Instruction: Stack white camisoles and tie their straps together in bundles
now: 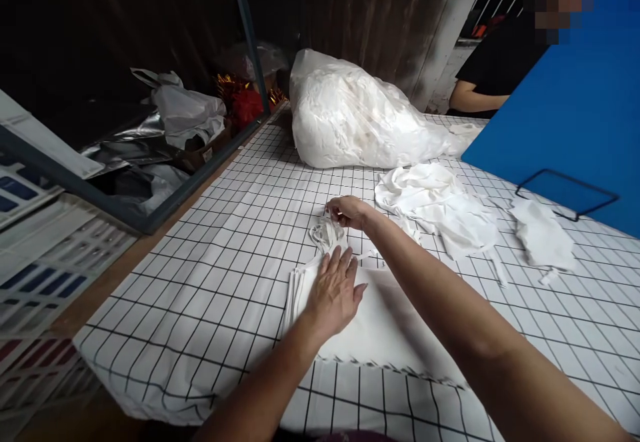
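Pinching cords (323,234) in our right hand (350,211), stack (376,332)'s toward the table (210,282)'s near edge, under our flat, spread left hand (336,292).

Forearms (445,285) bare; left hand (334,294), right hand (347,211) bare; dark purplish garment (353,437).

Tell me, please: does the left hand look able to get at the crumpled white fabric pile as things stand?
Probably not directly: the right forearm slants between the left hand and the crumpled white fabric pile, seemingly blocking the straight way.
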The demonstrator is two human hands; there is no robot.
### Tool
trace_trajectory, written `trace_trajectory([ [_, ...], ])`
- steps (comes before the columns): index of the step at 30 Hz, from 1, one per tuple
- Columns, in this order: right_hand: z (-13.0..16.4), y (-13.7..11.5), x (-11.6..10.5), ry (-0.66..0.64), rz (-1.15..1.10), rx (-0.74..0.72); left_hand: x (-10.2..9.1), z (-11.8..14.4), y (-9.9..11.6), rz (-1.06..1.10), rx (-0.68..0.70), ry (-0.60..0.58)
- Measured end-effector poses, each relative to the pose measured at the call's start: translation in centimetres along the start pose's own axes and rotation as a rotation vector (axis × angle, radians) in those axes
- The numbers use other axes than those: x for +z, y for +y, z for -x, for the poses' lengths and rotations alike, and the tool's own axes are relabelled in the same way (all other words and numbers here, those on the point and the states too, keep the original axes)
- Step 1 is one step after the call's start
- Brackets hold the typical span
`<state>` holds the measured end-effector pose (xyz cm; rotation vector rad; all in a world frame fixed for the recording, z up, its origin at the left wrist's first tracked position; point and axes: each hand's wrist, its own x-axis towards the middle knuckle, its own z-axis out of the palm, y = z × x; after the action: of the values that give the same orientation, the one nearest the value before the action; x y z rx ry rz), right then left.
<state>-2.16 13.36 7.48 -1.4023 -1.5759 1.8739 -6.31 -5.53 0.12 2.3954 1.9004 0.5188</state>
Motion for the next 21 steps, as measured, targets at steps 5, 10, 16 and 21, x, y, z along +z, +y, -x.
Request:
trace_trajectory([
  [5, 1.6, -2.2, -0.8, -0.089, -0.172, -0.089, 0.2, 0.1, -0.1, 0.019, 0.0, 0.002],
  [10, 7.3, -4.5, -3.5, -0.183, -0.153, -0.534, 0.2, 0.1, 0.0, 0.05, 0.001, 0.002],
  [16, 14.5, 2.0, -4.0, -0.385, 0.329, -0.802, -0.6, -0.1, -0.5, 0.262, -0.002, 0.042],
  [21, 15.3, 9.2, -3.1, -0.306, 0.484, -0.818, -2.6, -0.4, -1.0, 0.693, -0.053, 0.061],
])
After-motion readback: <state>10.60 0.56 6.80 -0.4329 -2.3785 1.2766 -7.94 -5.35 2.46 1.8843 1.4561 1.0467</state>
